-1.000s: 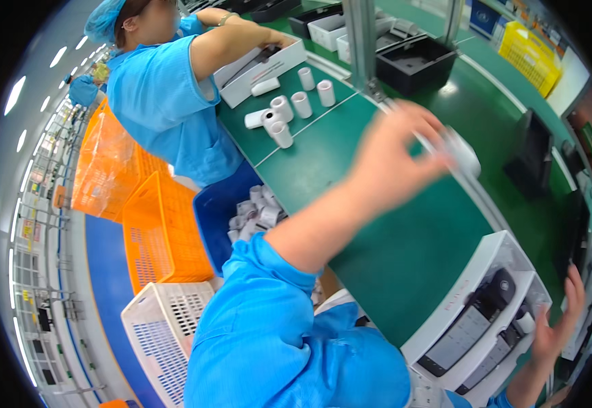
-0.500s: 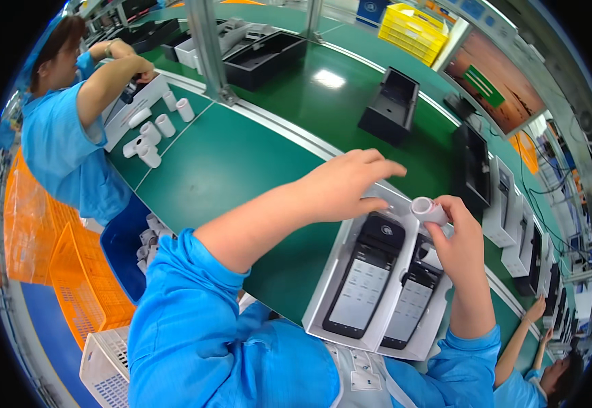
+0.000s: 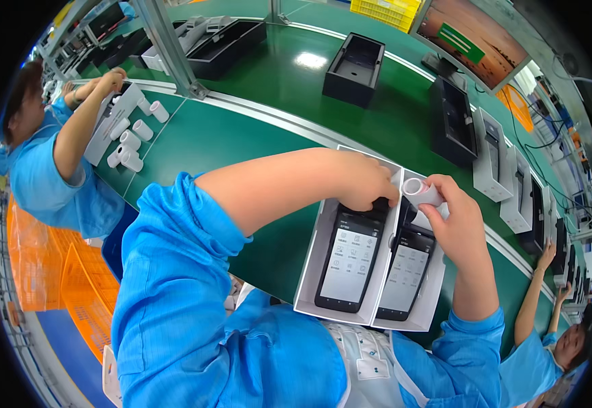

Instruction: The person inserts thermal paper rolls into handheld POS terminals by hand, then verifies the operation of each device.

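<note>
Two black handheld payment terminals with lit screens lie side by side in a white two-compartment box (image 3: 313,255) in front of me. My left hand (image 3: 364,180) is closed over the upper end of the left terminal (image 3: 350,262), with its fingers curled down and the fingertips partly hidden. Between the thumb and fingers of my right hand (image 3: 456,211) is a small white paper roll (image 3: 420,192), its open core facing up and left. It hovers over the top of the right terminal (image 3: 405,275), part of which is covered by the roll and hand.
More paper rolls (image 3: 131,139) stand at the left near a co-worker (image 3: 51,163). Black trays (image 3: 354,68) sit on the green surface beyond a metal rail (image 3: 262,115). White boxes (image 3: 493,163) line the right, below a monitor (image 3: 473,41). Another co-worker (image 3: 534,360) is at lower right.
My left hand has come down from above the box onto the left terminal's upper end, its fingers now curled. My right hand still holds the paper roll. The whole view has shifted.
</note>
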{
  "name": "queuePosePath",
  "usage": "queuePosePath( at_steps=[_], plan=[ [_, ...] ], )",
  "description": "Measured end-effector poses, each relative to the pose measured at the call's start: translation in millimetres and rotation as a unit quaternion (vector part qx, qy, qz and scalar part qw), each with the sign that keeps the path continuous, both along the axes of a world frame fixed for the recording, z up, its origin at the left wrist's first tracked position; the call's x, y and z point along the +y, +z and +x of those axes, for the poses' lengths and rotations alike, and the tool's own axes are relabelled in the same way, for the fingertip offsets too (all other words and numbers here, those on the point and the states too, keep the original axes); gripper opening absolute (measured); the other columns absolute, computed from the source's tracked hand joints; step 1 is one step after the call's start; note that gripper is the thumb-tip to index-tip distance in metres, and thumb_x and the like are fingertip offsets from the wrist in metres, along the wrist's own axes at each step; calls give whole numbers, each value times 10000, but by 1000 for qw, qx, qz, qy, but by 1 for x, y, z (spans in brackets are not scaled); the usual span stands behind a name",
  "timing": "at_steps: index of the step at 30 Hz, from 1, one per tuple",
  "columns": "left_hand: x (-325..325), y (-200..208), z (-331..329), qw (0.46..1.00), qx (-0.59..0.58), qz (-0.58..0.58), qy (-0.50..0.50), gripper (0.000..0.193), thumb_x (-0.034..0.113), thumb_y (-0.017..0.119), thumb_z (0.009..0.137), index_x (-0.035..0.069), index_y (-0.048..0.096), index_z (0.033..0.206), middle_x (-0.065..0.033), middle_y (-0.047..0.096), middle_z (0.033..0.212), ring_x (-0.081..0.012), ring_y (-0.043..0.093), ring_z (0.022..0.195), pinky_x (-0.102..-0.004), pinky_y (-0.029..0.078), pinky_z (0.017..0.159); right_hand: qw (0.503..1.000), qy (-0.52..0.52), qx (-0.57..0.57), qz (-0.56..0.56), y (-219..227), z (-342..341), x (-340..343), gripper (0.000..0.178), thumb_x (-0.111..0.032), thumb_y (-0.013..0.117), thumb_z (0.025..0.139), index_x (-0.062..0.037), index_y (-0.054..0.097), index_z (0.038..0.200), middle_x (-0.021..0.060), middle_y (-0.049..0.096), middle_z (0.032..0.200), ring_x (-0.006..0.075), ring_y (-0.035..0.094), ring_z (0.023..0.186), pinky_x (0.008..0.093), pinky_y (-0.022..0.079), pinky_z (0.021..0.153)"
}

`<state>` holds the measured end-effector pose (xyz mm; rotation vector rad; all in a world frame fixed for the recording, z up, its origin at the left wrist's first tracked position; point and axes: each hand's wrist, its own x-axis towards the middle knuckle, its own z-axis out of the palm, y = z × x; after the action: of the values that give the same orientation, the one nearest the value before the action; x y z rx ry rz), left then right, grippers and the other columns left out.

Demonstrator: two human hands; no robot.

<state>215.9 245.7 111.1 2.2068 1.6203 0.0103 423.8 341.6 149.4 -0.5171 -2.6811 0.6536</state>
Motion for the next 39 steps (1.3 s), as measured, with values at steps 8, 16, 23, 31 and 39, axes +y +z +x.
queuePosePath(
  at_steps=[8,16,23,31,39],
  plan=[
    [0,12,3,999,21,-10,36,555,271,751,791,187,500,1279,-107,557,1236,-309,563,1151,-457,477,936,1000,12,-2,16,-8,11,-13,330,-92,730,795,-85,580,1089,145,673,953,358,649,858,400,506,723],
    [-2,1,-19,948,24,315,35,336,146,742,786,113,547,1057,-83,566,1085,-293,594,1001,-415,480,835,998,44,2,47,-12,13,-16,336,-76,716,792,-91,588,1102,117,656,996,337,651,855,395,516,711],
    [-18,-29,-23,921,-79,354,138,252,164,741,791,110,633,1013,-41,629,963,-261,598,952,-390,483,817,977,140,-3,163,-21,-36,-29,187,-64,663,809,-69,547,955,94,560,947,306,633,799,408,523,647],
    [-31,-46,-19,869,-226,388,210,184,147,751,782,85,669,934,-64,654,928,-287,594,932,-385,492,814,978,124,-105,131,-43,-49,-25,117,-130,648,833,-65,587,909,98,613,923,313,630,859,446,504,730],
    [-58,-44,-28,882,-286,338,164,161,84,663,848,95,706,1003,-52,687,986,-278,576,1051,-394,432,960,982,132,-47,125,-26,-48,-34,154,-90,749,720,-49,631,810,91,557,982,304,561,966,427,467,822]
  ],
)
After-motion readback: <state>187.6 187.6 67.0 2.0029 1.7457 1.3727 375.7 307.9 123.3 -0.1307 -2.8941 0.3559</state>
